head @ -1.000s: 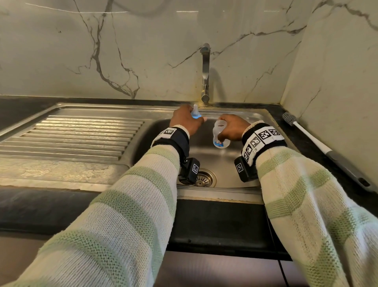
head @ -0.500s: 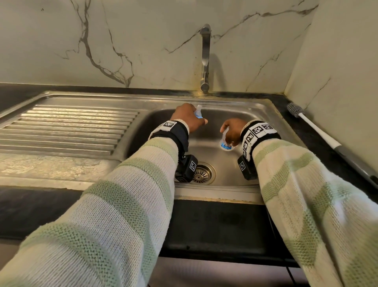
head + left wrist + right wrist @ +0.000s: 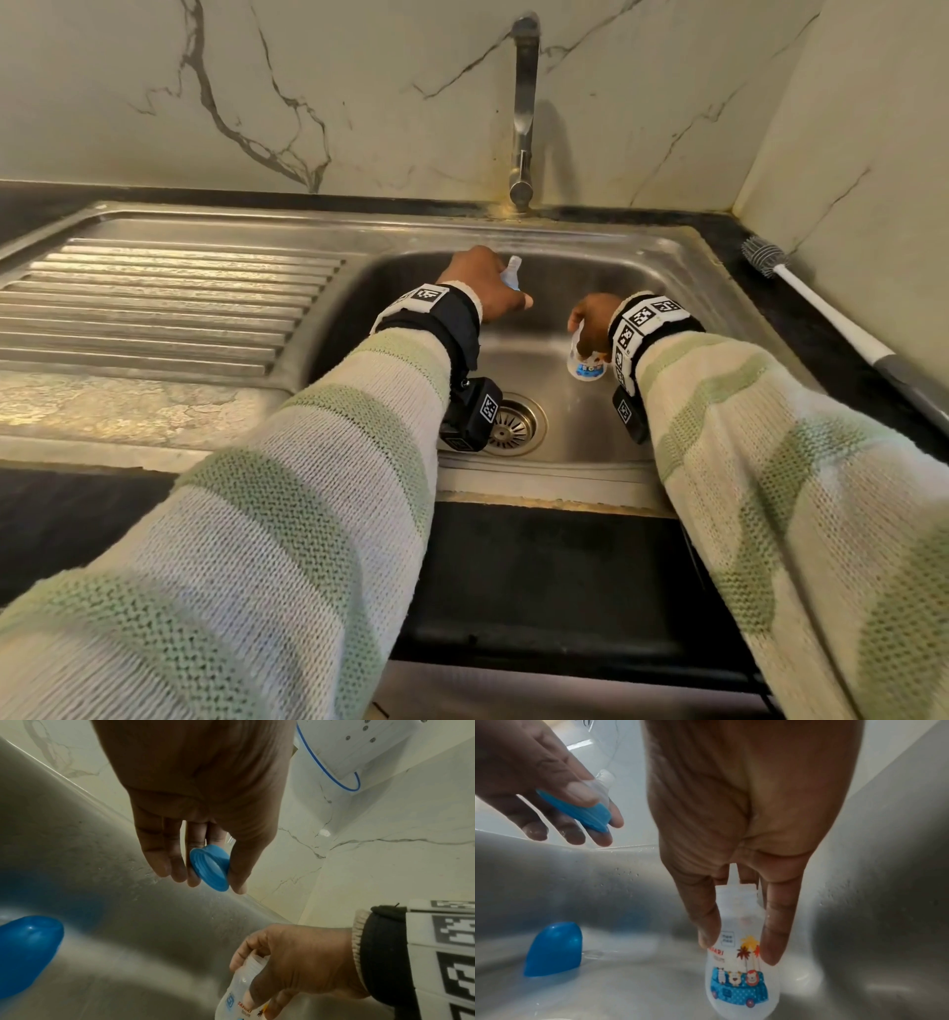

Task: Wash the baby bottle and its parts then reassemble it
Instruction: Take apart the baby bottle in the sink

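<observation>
My left hand (image 3: 488, 288) pinches the blue screw ring (image 3: 209, 869) with the clear teat (image 3: 602, 782) in it, held above the back of the sink basin. My right hand (image 3: 590, 324) grips the clear baby bottle (image 3: 741, 969) near its open neck; the bottle has a blue bus print and hangs base-down just above the basin floor. In the head view the bottle (image 3: 585, 367) shows below my right wrist. A blue cap (image 3: 553, 949) stands on the basin floor to the left, apart from both hands.
The steel sink (image 3: 683, 288) has a drain (image 3: 511, 426) at the front and a ribbed drainboard (image 3: 154, 303) on the left. The tap (image 3: 524, 108) rises behind the basin. A bottle brush (image 3: 821, 303) lies on the dark counter at right.
Both hands have dropped lower into the basin. The bottle has swung from mouth-up near the rim to base-down close to the basin floor. My head has tilted further down.
</observation>
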`<action>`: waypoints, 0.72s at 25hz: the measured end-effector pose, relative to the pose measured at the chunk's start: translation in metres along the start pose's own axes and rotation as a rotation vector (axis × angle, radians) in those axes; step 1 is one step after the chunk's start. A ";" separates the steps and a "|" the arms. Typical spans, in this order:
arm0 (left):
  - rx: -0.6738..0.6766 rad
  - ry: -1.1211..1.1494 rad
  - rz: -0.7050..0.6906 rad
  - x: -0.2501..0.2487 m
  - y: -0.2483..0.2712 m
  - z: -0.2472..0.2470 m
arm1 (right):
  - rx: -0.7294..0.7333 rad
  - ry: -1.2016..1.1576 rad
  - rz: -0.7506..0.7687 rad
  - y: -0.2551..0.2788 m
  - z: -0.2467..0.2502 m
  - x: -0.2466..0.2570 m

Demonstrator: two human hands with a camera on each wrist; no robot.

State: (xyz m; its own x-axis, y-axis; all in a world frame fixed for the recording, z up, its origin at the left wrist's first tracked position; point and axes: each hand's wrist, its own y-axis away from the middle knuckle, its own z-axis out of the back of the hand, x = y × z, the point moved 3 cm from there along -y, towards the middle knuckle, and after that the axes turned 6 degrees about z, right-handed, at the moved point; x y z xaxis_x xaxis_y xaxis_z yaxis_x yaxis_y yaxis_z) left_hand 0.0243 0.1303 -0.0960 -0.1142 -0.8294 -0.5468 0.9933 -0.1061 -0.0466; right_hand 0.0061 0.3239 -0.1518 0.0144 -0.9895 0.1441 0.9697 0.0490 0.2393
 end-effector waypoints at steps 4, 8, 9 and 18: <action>0.001 -0.005 -0.002 0.000 0.001 0.000 | -0.037 0.021 0.002 -0.007 -0.006 -0.005; 0.014 -0.030 -0.005 0.000 0.001 0.000 | -0.048 0.025 -0.008 -0.014 -0.010 -0.010; 0.021 -0.041 -0.007 0.000 0.001 0.000 | -0.047 0.027 -0.003 -0.014 -0.010 -0.009; 0.060 -0.059 0.012 -0.001 0.001 -0.003 | -0.019 0.035 0.000 -0.015 -0.010 -0.012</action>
State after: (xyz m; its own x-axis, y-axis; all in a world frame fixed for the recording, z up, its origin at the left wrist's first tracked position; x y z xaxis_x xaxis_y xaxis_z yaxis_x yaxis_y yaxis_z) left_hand 0.0255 0.1325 -0.0982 -0.1053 -0.8616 -0.4966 0.9918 -0.1273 0.0105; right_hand -0.0058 0.3333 -0.1666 0.0229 -0.9936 0.1102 0.9742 0.0469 0.2206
